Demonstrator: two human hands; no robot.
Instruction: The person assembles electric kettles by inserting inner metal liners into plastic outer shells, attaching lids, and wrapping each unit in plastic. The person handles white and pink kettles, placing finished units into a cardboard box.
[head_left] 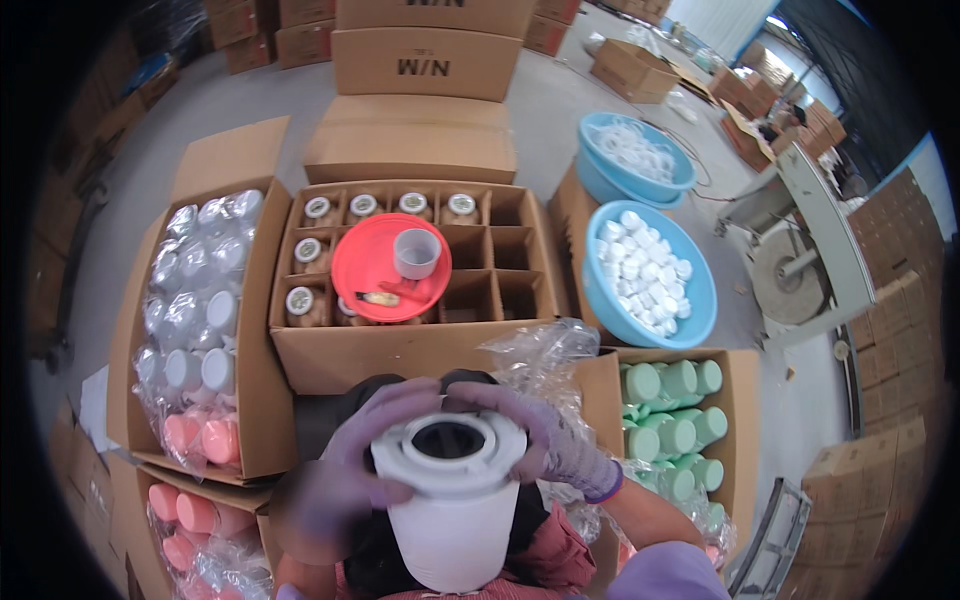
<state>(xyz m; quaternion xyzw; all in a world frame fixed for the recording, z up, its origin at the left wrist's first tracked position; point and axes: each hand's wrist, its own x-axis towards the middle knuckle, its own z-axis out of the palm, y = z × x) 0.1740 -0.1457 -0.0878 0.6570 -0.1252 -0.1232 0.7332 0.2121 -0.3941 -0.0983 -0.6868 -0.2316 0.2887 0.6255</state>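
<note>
A white tapered plastic container [452, 540] stands upright against my lap. On its top sits a wide white ring-shaped lid [395, 458] with a dark round opening. My left hand [365, 455], in a purple glove and partly blurred, curves around the lid's left side, thumb low and fingers at the far edge. From the other side my right hand [535, 430], also gloved, grips the lid with its fingers bent over the far right rim. In front, a red round lid [350, 262] lies on a divided carton, bearing a grey-white cup [417, 254] and small red and yellowish pieces.
The divided carton [400, 355] holds several jars. To its left, a carton [270, 420] contains wrapped clear, white and pink cups. Blue basins [705, 310] at the right hold white caps and clear rings. Green cups [675, 430] fill a carton at the near right. A grey machine [810, 250] stands beyond.
</note>
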